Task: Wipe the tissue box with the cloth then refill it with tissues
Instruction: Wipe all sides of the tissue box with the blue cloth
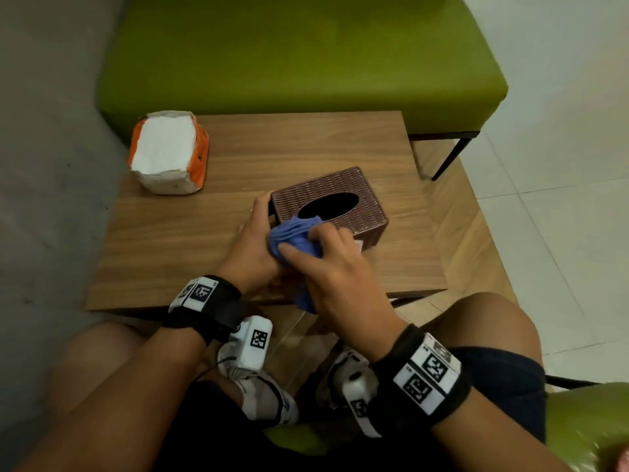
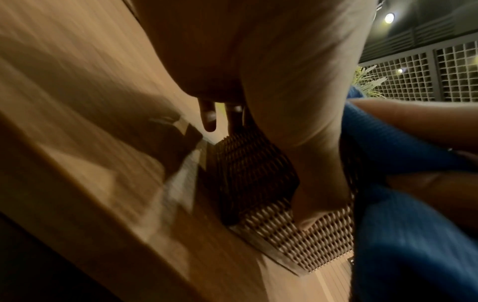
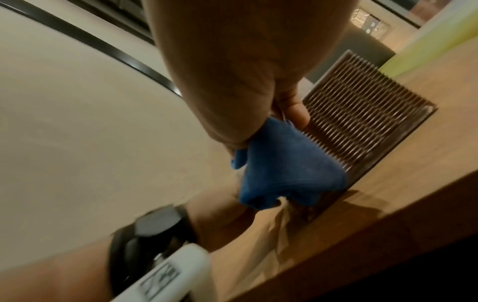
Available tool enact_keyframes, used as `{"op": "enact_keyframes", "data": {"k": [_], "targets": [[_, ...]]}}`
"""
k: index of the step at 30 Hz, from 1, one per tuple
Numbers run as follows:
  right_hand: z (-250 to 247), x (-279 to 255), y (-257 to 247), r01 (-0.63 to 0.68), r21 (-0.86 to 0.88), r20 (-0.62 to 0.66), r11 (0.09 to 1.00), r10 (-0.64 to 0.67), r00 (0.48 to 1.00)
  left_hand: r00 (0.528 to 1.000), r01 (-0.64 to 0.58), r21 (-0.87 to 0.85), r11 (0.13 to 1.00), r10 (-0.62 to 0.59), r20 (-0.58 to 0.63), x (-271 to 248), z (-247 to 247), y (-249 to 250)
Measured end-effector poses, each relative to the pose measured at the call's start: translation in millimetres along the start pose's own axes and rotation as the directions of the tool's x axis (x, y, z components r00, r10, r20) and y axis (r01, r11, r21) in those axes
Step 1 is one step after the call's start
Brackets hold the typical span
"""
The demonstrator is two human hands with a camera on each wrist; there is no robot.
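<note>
The brown woven box [image 1: 335, 202] stands on the wooden table [image 1: 204, 240], its oval slot up, with the left hand [image 1: 253, 247] gripping its near-left end. The right hand [image 1: 335, 267] bunches the blue cloth [image 1: 294, 235] against the box's near top edge, apparently pressing it there. An opened tissue pack [image 1: 168, 151] sits well apart at the table's far-left corner.

Tissue box [image 1: 335, 202]: sitting on the table [image 1: 190, 240] before me, right of centre. Pack of tissues [image 1: 168, 153]: lying at the table's far left corner, well apart from the box. Sofa [image 1: 299, 59]: standing behind the table. I am keeping my left hand [image 1: 253, 247] at the box's left end, my right hand [image 1: 335, 264] at its near side, the cloth [image 1: 296, 236] lying between them against the box.
</note>
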State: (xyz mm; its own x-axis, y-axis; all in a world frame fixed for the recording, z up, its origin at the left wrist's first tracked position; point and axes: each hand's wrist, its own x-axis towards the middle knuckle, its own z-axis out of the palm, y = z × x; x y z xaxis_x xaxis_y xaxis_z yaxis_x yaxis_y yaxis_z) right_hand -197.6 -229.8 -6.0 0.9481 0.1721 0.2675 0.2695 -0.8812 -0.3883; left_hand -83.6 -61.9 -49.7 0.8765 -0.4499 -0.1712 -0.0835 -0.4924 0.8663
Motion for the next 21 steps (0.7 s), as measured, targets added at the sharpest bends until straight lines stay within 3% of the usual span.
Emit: {"op": "enact_keyframes", "data": {"k": [3,5,8,13,18,21], "targets": [[-17.5,8.0,31.2,-0.118,0.000,-0.111,0.993,0.117,0.987,1.000,-0.001,-0.053,0.999,0.000,-0.018,1.9,-0.5,3.6],[-31.9,9.1,56.2,-0.235,0.029,-0.234,0.972,0.235,0.944,0.999,0.026,-0.069,0.997,-0.027,-0.022,4.3,-3.4,7.8],[-46.1,8.8,78.7,-0.270,0.177,-0.333,0.947,0.315,0.889,0.997,0.065,-0.159,0.985,-0.069,-0.017,5.8,-13.7,12.7],[-45.4,26.2,82.3,-0.261,0.396,-0.253,0.880,0.378,0.891,0.991,0.125,-0.309,0.943,-0.132,-0.001,11.0,-32.2,18.1],[-46.2,53.3,84.1,-0.282,0.374,-0.216,0.883,0.379,0.900,0.992,0.114,-0.411,0.905,-0.079,0.102,10.0,-43.7,16.2],[-48.3,62.4,86.5,-0.327,0.323,-0.195,0.888,0.401,0.895,0.976,0.080,-0.334,0.939,-0.005,0.219,5.8,-46.5,7.9]]}}
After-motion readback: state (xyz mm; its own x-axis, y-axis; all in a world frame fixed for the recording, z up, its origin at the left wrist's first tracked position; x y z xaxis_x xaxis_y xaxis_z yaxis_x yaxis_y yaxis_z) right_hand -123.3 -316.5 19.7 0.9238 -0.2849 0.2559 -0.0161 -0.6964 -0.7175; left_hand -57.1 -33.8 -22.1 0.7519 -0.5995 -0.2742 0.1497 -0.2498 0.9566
